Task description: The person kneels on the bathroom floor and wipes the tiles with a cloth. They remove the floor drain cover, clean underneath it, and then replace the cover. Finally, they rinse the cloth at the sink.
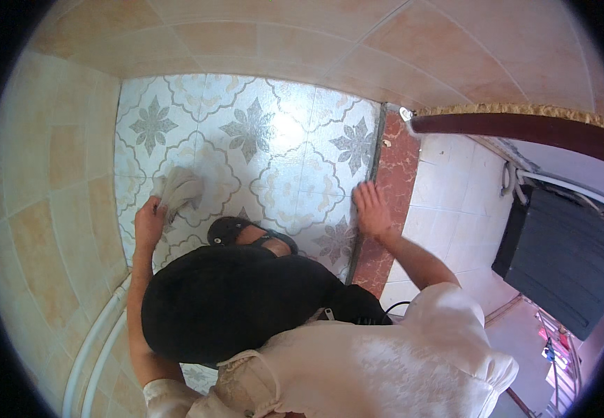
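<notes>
My left hand (150, 217) grips one end of a pale cloth (180, 190), slightly blurred, which hangs or lies over the patterned floor tiles (275, 157) near the left wall. On the right, my right hand (372, 209) holds nothing; its fingers are spread a little and reach over the edge where the patterned tiles meet a red marbled threshold strip (398, 162). Between my hands, a foot in a black sandal (226, 230) stands on the tiles, in front of my black-clad knees.
Tiled walls (61, 172) rise at the left and top. Two white pipes (92, 345) run along the lower left. A dark red door frame (521, 133) juts in at the upper right. Past the threshold are plain white tiles (448, 219), a dark grey box-like object (563, 256) and a rack (558, 360).
</notes>
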{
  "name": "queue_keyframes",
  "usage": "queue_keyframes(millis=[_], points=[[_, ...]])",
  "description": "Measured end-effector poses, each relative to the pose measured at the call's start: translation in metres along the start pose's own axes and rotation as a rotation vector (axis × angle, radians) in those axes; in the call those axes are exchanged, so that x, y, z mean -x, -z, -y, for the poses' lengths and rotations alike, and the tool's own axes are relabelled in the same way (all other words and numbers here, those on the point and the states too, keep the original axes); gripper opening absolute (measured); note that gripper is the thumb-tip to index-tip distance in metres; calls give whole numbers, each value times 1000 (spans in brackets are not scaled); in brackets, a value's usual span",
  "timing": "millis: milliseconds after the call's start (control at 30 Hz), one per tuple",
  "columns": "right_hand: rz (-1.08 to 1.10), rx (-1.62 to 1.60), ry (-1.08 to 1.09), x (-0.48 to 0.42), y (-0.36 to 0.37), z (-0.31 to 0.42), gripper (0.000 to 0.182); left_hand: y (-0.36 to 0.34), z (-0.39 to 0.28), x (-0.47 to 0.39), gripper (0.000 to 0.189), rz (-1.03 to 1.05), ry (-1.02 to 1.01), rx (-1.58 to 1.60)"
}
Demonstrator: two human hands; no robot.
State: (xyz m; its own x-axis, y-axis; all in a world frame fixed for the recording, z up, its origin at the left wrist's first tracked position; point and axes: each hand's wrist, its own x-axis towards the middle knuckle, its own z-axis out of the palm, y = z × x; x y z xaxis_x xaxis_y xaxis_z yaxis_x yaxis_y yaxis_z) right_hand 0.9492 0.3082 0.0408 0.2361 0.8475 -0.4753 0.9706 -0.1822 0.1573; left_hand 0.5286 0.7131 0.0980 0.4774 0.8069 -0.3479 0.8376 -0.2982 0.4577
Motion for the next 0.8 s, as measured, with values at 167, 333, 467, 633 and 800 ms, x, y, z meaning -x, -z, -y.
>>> queue_keyframes(millis=[167,333,467,633,800], points=[[205,-57,102,-21,10,-38,66,0,19,16,17,66,54,-113],[78,-106,45,-16,21,-27,65,1,30,31,20,188,177,-170],[-103,-299,411,28,-25,13,53,-3,44,29,20,222,161,-243],[197,-488,884,107,-81,83,44,-4,13,17,24,240,81,-193],[318,-531,900,129,-121,131,36,-12,10,20,32,202,25,-279]])
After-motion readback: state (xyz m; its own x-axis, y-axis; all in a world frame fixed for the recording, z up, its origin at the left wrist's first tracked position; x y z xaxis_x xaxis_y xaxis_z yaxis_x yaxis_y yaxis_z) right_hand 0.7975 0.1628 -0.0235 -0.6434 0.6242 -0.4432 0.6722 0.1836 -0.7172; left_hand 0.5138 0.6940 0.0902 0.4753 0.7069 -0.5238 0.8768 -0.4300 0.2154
